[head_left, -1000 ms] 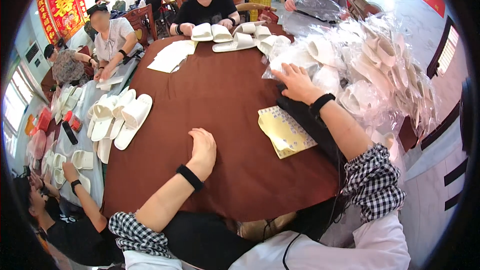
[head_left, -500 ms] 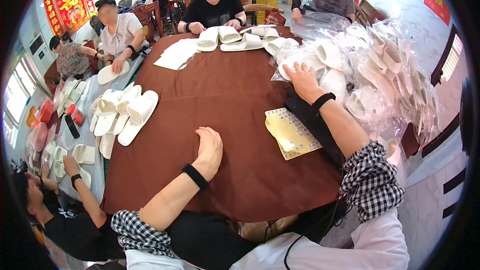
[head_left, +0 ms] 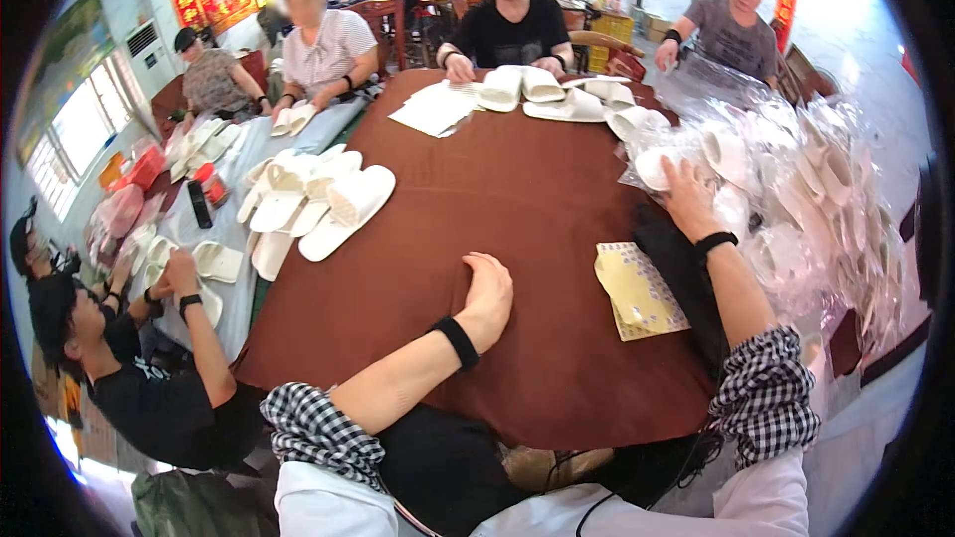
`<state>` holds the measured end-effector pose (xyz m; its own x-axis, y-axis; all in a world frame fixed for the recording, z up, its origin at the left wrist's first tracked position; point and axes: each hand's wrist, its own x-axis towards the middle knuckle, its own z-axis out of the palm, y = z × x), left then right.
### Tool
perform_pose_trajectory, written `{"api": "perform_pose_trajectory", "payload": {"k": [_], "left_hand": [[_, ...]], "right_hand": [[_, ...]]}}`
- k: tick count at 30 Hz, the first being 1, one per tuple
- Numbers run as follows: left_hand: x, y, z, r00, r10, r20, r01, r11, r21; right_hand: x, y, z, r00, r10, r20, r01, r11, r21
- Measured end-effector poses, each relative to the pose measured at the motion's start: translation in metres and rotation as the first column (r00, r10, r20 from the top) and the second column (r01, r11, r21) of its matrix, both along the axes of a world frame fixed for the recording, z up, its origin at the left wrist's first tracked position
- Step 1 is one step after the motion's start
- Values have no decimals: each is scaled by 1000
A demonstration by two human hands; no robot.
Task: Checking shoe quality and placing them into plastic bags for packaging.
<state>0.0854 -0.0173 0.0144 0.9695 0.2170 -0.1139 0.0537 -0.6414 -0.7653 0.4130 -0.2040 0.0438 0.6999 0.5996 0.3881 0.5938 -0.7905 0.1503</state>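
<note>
My left hand [head_left: 487, 295] rests on its edge on the brown cloth-covered table [head_left: 448, 219], its fingers loosely curved, with nothing visible in it. At the right, my right hand [head_left: 689, 201] reaches to the near edge of a heap of white slippers [head_left: 731, 154] in clear plastic bags. Its fingers are spread and touch a white slipper [head_left: 654, 167]; the fingertips partly blend with it. Beside my right wrist lie a black cloth [head_left: 671, 249] and a yellow sticker sheet [head_left: 640, 290] with small printed marks.
Loose white slippers [head_left: 343, 209] pile up on the table's left edge. More slippers [head_left: 542, 85] and white sheets [head_left: 435, 107] lie at the far end, before a person in black. Other people work at a left table with a red-lidded jar [head_left: 210, 181] and a black phone-like object [head_left: 199, 205].
The view has swung left, so the table appears farther right. My hands keep about the same places on it. The far-left person in a striped top has lowered the slipper to the left table.
</note>
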Motion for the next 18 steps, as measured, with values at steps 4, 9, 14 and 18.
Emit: {"api": "perform_pose_trajectory", "payload": {"k": [4,9,14,18], "left_hand": [[-5,5,1,998,-2,-63,4,1000,28],[-5,3,6,995,-9,-100,8,1000,-8],[-7,5,9,993,-5,-117,3,1000,-16],[-8,5,8,991,-18,-135,17,1000,-2]], "right_hand": [[1,4,10,997,72,18,-73,997,24],[3,-17,39,974,222,-50,-203,947,249],[0,-32,68,938,337,-79,-240,797,554],[-3,-41,83,934,335,-128,-155,698,699]]}}
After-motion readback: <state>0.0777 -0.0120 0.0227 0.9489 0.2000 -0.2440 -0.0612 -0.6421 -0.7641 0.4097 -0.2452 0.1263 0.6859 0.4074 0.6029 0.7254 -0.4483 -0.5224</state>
